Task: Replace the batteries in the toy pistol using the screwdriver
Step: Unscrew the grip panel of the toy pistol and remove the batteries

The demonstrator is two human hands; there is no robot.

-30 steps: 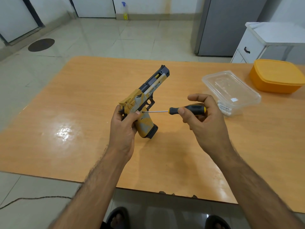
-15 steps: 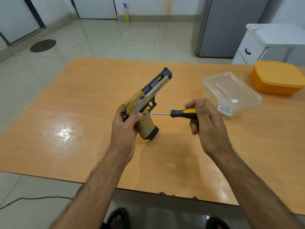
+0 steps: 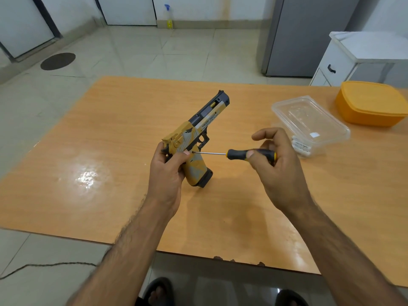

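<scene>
Orange wooden table [image 3: 110, 133] in a tiled room, clear tub [image 3: 309, 120] and orange lidded box [image 3: 371, 102] off to the right. Left hand [image 3: 167, 171] grips the toy pistol [image 3: 198, 133] above the table, barrel angled up and away to the right, grip base pointing down. Right hand [image 3: 276, 164] pinches the screwdriver [image 3: 242, 154] handle; its shaft lies roughly level, tip pointing left onto the pistol's side just above the grip.

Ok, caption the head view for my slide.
Left hand steadies toy pistol while right hand holds screwdriver against its grip.
</scene>
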